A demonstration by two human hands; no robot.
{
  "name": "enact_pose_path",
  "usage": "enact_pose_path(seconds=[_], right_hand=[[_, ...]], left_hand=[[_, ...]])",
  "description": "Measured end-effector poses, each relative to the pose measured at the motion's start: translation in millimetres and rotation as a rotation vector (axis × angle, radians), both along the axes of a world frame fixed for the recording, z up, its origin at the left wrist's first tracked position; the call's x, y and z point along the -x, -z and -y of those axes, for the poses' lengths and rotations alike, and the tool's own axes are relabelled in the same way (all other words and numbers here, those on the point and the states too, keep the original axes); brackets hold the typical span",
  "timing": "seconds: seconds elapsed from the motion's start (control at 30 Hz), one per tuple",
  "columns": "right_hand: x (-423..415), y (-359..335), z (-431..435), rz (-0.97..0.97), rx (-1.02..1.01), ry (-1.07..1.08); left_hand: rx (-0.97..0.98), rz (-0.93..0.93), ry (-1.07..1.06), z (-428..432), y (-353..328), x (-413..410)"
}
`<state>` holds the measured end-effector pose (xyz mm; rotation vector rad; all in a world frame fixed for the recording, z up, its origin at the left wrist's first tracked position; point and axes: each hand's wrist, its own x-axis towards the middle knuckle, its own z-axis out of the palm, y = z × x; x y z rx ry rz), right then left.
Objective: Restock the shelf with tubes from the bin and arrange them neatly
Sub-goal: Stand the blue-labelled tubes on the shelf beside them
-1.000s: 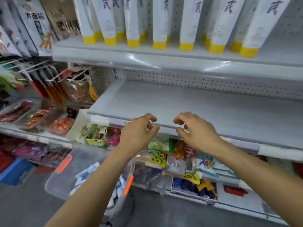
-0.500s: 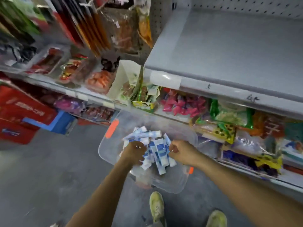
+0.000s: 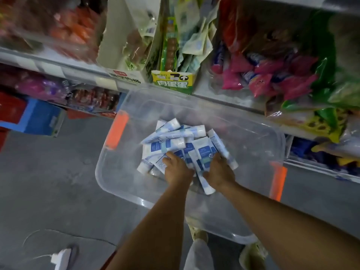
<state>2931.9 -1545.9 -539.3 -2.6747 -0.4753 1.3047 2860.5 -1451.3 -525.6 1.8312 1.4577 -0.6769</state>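
A clear plastic bin [image 3: 109, 178] with orange handles stands on the floor below me. A loose pile of white-and-blue tubes [image 3: 171, 141] lies in its middle. Both my hands reach down into the pile with their backs toward me. My left hand [image 3: 178, 169] curls its fingers into the tubes on the left side. My right hand [image 3: 219, 170] curls over the tubes on the right. One tube [image 3: 202, 162] runs lengthwise between the two hands. My fingertips are hidden among the tubes.
Low store shelves [image 3: 78, 72] full of snack packs run behind the bin, with a green-and-yellow carton [image 3: 172, 81] just above its far rim. A blue box [image 3: 39, 117] sits at left. A white plug [image 3: 60, 258] lies on the grey floor. My shoes [image 3: 198, 235] stand under the bin's near edge.
A second ago both hands were at the grey shelf's front edge. My view dropped to the bin, the hands went into the tube pile, and they now sit closer together.
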Motion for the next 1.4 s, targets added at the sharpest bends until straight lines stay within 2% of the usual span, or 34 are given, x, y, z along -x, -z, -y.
enact_pose_path(seconds=[0.1,0.23,0.33,0.43,0.6,0.73,1.0,1.13,1.4], right_hand=[[2.5,2.9,-3.3,0.010,-0.006,0.020],[-4.2,-20.6,-7.4,-0.191,-0.091,0.222],[-12.3,-55.5,-5.3,-0.350,-0.171,0.406],[-17.5,-87.5,10.3,-0.438,-0.217,0.449],[-28.7,-158.8,59.7,-0.466,-0.417,0.439],[-40.5,-214.0,119.7,-0.399,-0.542,0.487],[-89.7,-328.1,275.9,-0.415,-0.791,0.480],[-115.1,-378.9,361.6,-0.384,-0.935,0.426],[-175.1,-477.4,491.3,-0.029,-1.173,0.432]], left_hand=[[0.043,0.008,-0.032,-2.1,4.9,-1.9],[0.286,0.076,-0.461,-7.5,-15.8,-4.3],[0.428,0.148,-0.595,-2.0,-48.4,-1.3],[0.439,0.263,-0.618,16.1,-88.8,2.4],[0.298,0.470,-0.638,65.2,-150.7,3.9],[0.218,0.612,-0.589,126.8,-214.0,-4.1],[0.428,0.936,-0.225,252.3,-315.5,-31.1],[0.394,1.060,-0.101,320.2,-358.8,-69.2],[0.240,1.234,0.137,424.7,-450.2,-150.8]])
